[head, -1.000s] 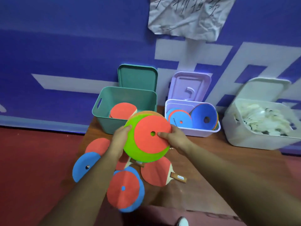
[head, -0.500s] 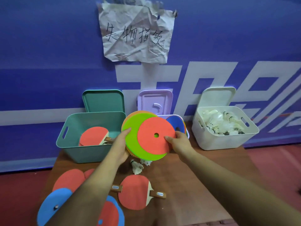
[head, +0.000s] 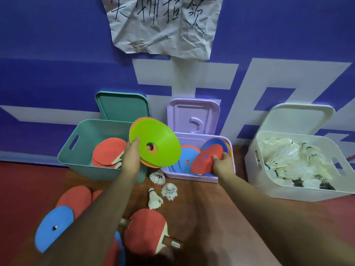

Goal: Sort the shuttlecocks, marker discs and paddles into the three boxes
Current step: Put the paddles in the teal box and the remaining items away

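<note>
My left hand (head: 132, 157) grips a stack of marker discs, green disc (head: 157, 142) on top with orange ones beneath, held tilted between the teal box (head: 80, 162) and the lilac box (head: 192, 176). My right hand (head: 222, 163) pinches a red disc (head: 204, 160) over the lilac box, which holds blue and other discs. Red paddles (head: 109, 150) lie in the teal box. The white box (head: 269, 181) on the right is full of shuttlecocks. Three loose shuttlecocks (head: 169, 191) lie on the table in front of the lilac box. More paddles (head: 146, 227) and a blue disc (head: 54, 227) lie near me.
The boxes stand along a blue wall at the back of a brown wooden table (head: 207, 217), each with its lid (head: 123, 106) leaning behind it. A crumpled paper note (head: 163, 25) hangs on the wall above. Red floor lies to the left.
My right hand took the red disc off the stack and moved it right and down over the lilac box. My left hand tilted the remaining stack. The view moved closer.
</note>
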Action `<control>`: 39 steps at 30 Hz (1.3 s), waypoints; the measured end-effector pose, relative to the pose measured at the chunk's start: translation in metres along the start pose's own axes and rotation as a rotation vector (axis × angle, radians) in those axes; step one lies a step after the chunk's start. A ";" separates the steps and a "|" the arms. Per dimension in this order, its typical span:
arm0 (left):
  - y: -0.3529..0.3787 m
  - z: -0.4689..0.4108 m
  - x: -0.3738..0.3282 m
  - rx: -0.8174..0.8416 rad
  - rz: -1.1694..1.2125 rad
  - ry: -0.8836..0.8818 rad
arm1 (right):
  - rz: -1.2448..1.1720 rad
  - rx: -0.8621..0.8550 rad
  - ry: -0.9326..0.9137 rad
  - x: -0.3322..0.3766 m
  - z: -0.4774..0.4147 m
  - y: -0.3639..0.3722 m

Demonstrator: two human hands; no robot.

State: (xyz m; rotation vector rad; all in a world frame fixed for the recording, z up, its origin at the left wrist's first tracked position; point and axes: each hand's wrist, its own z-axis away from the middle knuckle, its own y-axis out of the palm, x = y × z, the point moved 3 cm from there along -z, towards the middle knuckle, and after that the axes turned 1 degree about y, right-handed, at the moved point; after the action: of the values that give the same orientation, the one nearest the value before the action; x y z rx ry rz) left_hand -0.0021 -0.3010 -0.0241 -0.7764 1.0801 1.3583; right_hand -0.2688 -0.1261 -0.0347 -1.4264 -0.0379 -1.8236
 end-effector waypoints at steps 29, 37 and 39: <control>0.199 -0.022 0.128 0.198 -0.891 0.090 | 0.297 0.169 -0.402 -0.010 -0.066 -0.082; 0.220 -0.020 0.150 0.457 -0.499 -0.288 | 0.437 0.232 -0.433 -0.030 -0.064 -0.055; 0.218 -0.015 0.149 0.518 -0.556 -0.305 | 0.468 0.198 -0.408 -0.033 -0.067 -0.052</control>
State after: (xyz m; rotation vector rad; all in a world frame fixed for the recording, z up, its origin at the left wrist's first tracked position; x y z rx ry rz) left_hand -0.2340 -0.2373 -0.1345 -0.4170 0.8330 0.6528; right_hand -0.3522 -0.1040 -0.0638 -1.4932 -0.0811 -1.1063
